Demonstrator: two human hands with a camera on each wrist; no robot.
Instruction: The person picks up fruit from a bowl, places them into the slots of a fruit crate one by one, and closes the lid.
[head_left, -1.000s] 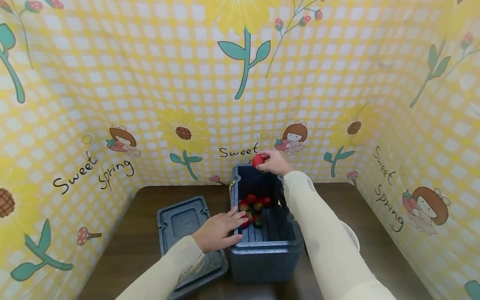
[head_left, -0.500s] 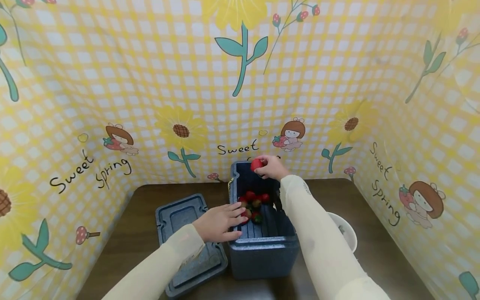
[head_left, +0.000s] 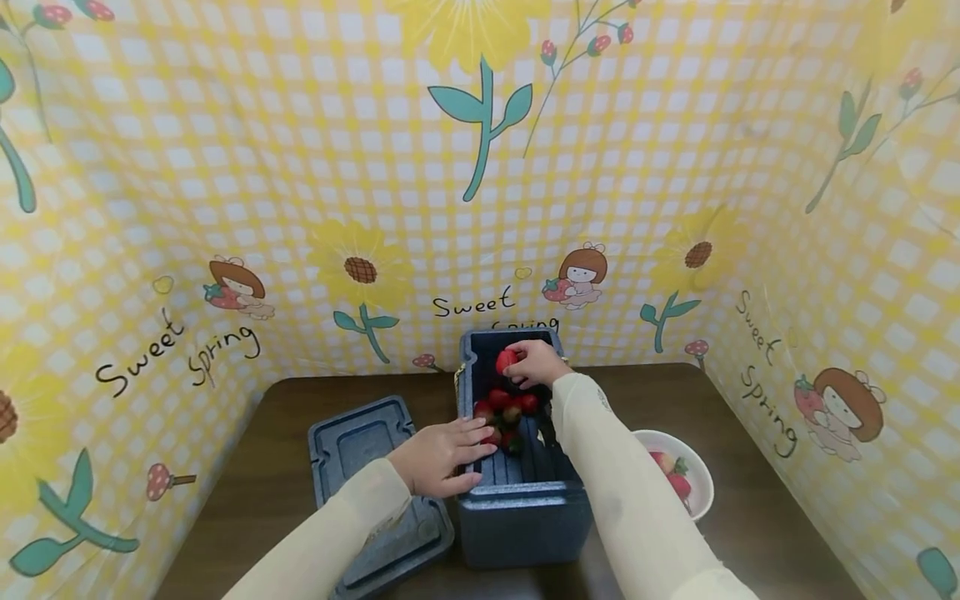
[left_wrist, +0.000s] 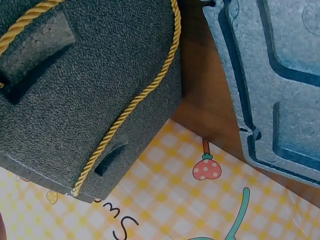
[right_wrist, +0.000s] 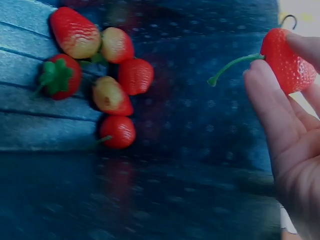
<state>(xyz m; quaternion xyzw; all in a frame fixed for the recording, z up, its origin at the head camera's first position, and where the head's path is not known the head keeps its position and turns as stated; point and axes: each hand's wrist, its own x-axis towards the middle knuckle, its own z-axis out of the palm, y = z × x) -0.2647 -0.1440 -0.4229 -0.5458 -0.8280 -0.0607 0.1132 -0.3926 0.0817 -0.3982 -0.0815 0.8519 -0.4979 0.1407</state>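
Pinched between the thumb and fingers of my right hand is a red strawberry, held inside the far end of the dark foam box. The right wrist view shows that strawberry with its green stem, in the right hand. Several strawberries lie on the ridged box floor. My left hand rests with extended fingers over the box's left rim. Only a sliver of that hand shows in the left wrist view, beside the box's outer wall.
The box lid lies on the brown table left of the box. To the right, partly behind my right sleeve, stands a white bowl with strawberries in it. A yellow rope hangs along the box's side.
My right hand has lowered the strawberry from above the far rim into the box. More of the white bowl now shows. My left hand has stayed at the rim.
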